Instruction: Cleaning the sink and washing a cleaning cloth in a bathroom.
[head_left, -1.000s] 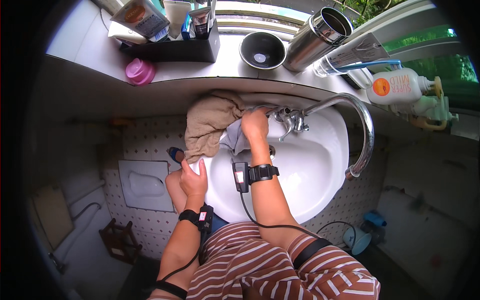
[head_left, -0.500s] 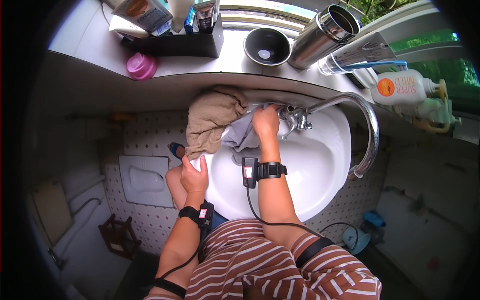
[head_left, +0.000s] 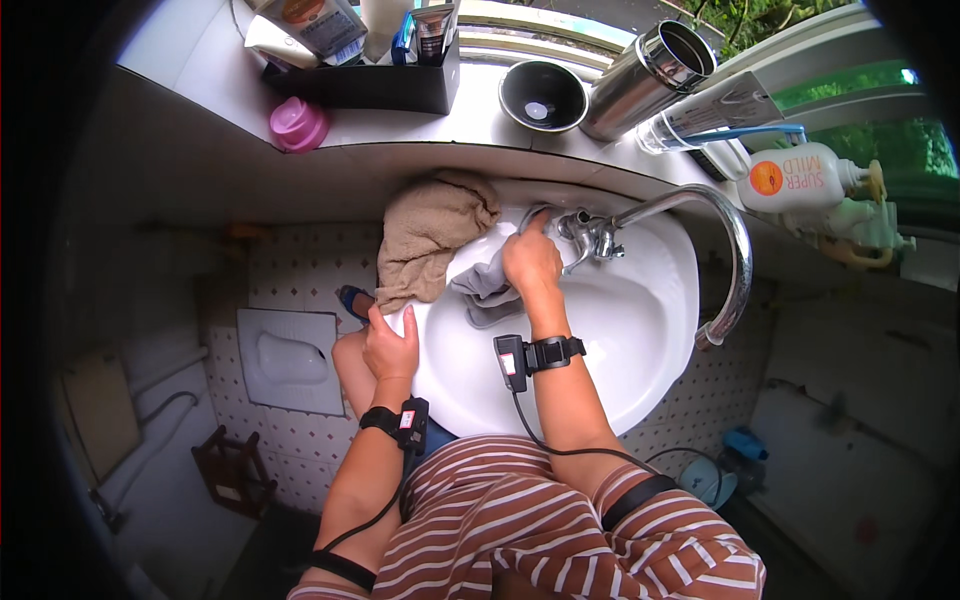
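A white washbasin (head_left: 640, 395) stands in front of me. Folded over its back left rim hangs a thick brown towel (head_left: 425, 235). My right hand (head_left: 532, 262) is at the back of the basin beside the chrome tap (head_left: 597, 240), index finger stretched toward the back rim. A grey cloth (head_left: 488, 285) trails from beneath its palm into the bowl; the other fingers are partly hidden and seem closed on it. At the left rim rests my left hand (head_left: 392, 345), thumb apart, fingertips by the towel's lower corner; it grips nothing that I can see.
The tap's long curved spout (head_left: 745, 260) arches over the right rim. Along the ledge stand a pink container (head_left: 298, 124), a black organiser (head_left: 360, 88), a dark bowl (head_left: 543, 97), a steel flask (head_left: 645, 85) and a white pump bottle (head_left: 795, 178). A squat toilet (head_left: 290, 355) lies left.
The grey cloth has slid down from the back rim into the bowl and bunched up. My right index finger now points out toward the rim. My left hand stays nearly in place.
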